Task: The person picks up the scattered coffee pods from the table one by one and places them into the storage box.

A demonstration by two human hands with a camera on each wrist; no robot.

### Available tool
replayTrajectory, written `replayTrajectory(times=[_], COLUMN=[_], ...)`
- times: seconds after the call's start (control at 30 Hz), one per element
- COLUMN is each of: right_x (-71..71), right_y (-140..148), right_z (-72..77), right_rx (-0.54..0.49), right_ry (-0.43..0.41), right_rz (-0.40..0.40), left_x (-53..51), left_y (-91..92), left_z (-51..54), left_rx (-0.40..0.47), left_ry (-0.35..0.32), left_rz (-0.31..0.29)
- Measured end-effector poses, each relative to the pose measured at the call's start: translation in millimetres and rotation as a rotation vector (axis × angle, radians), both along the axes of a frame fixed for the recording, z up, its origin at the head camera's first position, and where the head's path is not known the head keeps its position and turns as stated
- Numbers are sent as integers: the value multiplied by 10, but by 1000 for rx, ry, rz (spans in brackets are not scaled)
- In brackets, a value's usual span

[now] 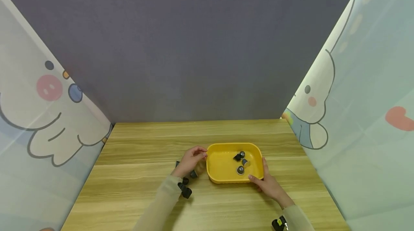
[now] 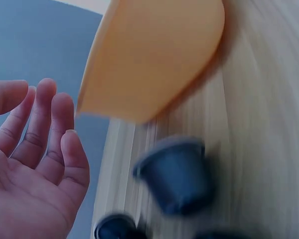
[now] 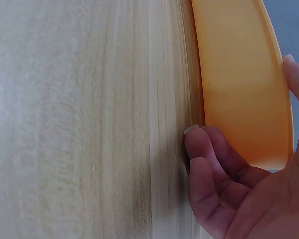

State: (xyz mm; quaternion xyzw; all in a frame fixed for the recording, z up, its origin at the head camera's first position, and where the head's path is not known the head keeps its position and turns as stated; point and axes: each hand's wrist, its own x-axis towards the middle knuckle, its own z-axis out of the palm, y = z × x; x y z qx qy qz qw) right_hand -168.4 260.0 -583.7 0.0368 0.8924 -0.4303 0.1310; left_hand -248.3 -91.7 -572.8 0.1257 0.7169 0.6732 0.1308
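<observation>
**Two hands at a yellow tray with small dark cups**

The yellow tray (image 1: 221, 166), a shallow rectangle with rounded corners, sits flat on the wood-grained table (image 1: 139, 152), right of the table's middle. Inside, toward its right half, a cluster of small cups (image 1: 240, 170) lies on the bare floor of the tray; some show pale, shiny ends.

The right hand (image 1: 271, 185) grips the tray at its near right corner, thumb over the near rim, one finger along the right end and the others bent against the outer wall. The left hand (image 1: 190, 161) is at the opposite end, beside the rim, its fingers loosely bent and grasping nothing; whether a fingertip touches the rim cannot be told.

Beneath and beside the left wrist, loose dark cups (image 1: 193, 174) lie on the table, one near the tray's outer wall, blurred in the left wrist view. Small black devices (image 1: 185, 190) are worn at both wrists. A grey panel (image 1: 200, 51) stands behind; printed curtains (image 1: 372, 166) flank both sides.
</observation>
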Motion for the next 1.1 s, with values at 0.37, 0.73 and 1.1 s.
replayTrajectory(times=[0.37, 0.73, 1.1], right_x=[-8, -19, -9], right_y=[13, 18, -2], right_z=[41, 25, 13], right_rx=[3, -12, -4], right_ry=[18, 13, -16], right_rz=[10, 8, -1], left_x=[-13, 183, 162], left_y=[-453, -624, -763], left_z=[-47, 267, 27], left_rx=[-39, -23, -155], left_ry=[-18, -20, 41], left_rz=[169, 198, 299])
